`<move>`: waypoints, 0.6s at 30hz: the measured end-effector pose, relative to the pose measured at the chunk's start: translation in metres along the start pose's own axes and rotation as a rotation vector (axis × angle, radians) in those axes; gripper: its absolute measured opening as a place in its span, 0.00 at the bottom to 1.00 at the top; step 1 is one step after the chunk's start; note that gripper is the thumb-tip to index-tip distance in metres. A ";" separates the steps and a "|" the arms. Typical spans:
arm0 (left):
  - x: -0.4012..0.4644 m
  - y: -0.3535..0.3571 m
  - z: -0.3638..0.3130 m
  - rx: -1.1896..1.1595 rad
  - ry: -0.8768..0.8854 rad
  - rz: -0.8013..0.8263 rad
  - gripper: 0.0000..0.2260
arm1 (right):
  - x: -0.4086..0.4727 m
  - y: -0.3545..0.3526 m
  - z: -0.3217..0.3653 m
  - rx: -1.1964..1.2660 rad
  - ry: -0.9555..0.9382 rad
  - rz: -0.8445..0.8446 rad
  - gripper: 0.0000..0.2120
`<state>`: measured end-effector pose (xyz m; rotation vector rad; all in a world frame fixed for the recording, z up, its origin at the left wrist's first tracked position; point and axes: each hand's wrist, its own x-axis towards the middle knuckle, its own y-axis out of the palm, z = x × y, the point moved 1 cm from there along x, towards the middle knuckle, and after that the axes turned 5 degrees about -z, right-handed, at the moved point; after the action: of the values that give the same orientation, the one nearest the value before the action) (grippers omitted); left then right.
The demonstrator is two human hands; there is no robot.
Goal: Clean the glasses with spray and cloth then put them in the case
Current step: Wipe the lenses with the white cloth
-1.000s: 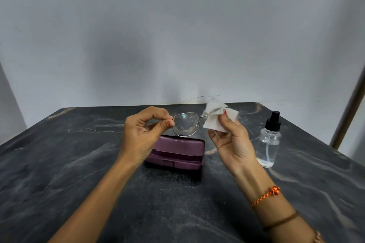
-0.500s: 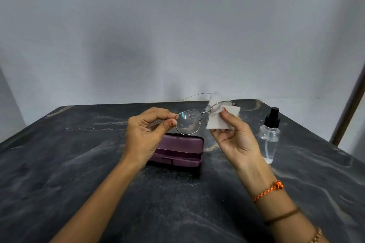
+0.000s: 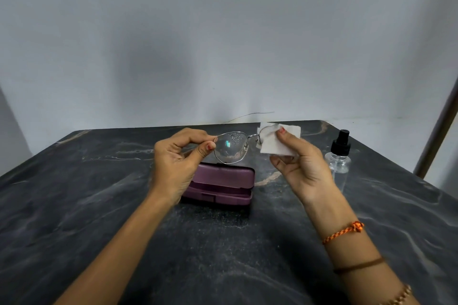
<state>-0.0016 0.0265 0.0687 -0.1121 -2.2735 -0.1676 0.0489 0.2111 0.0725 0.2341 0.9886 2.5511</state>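
Observation:
My left hand (image 3: 177, 158) pinches the left rim of the thin metal-framed glasses (image 3: 231, 147), held in the air above the table. Spray droplets dot the upper part of the visible lens. My right hand (image 3: 301, 163) grips a white cloth (image 3: 273, 142) folded around the other lens, thumb pressed on its front. That lens is mostly hidden by the cloth. One temple arm sticks out toward the wall. The purple glasses case (image 3: 220, 184) lies shut on the table just below the glasses.
A clear spray bottle (image 3: 340, 161) with a black nozzle stands right of my right hand. The dark marble table (image 3: 99, 205) ends at the grey wall behind. A brown pole (image 3: 438, 129) leans at the far right.
The cloth in my right hand has shifted on the right lens, its top now flatter over the rim. Both hands and the glasses stay at about the same place above the case.

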 end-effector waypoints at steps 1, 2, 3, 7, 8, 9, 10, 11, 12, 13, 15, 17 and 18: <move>0.000 0.000 0.000 -0.007 0.001 0.003 0.08 | -0.001 0.001 -0.001 0.100 0.042 0.002 0.05; 0.000 0.000 0.000 -0.013 0.003 0.006 0.08 | -0.002 0.002 -0.003 0.180 0.074 0.006 0.05; 0.000 0.000 0.000 -0.016 0.005 0.007 0.08 | -0.003 0.004 -0.004 0.235 0.090 0.015 0.04; -0.002 0.002 0.001 -0.015 0.013 -0.001 0.05 | -0.005 0.009 -0.009 0.243 0.039 0.102 0.01; -0.002 0.003 0.001 -0.014 0.016 -0.006 0.05 | -0.004 0.009 -0.009 0.215 0.018 0.132 0.03; -0.002 0.003 0.001 -0.012 0.018 -0.012 0.05 | -0.004 0.009 -0.009 0.176 -0.004 0.162 0.05; -0.002 0.003 0.001 -0.010 0.021 -0.016 0.05 | -0.004 0.008 -0.008 0.124 -0.030 0.178 0.05; -0.002 0.003 0.001 -0.004 0.026 -0.016 0.05 | -0.003 0.007 -0.008 0.070 -0.052 0.177 0.06; -0.002 0.002 0.000 0.008 0.037 -0.012 0.06 | -0.001 0.006 -0.007 0.015 -0.074 0.167 0.06; -0.002 0.002 -0.001 0.022 0.048 -0.008 0.07 | 0.000 0.004 -0.006 -0.037 -0.093 0.148 0.06; -0.002 0.001 -0.002 0.037 0.058 0.003 0.08 | 0.001 0.001 -0.004 -0.146 -0.131 0.103 0.07; -0.001 0.000 -0.003 0.040 0.063 0.007 0.08 | 0.001 -0.001 -0.003 -0.205 -0.134 0.074 0.05; -0.001 0.000 -0.003 0.047 0.068 0.010 0.07 | 0.001 -0.001 -0.003 -0.196 -0.110 0.068 0.03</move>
<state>0.0012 0.0261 0.0703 -0.0913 -2.2075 -0.1113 0.0472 0.2102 0.0695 0.3533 0.6954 2.6429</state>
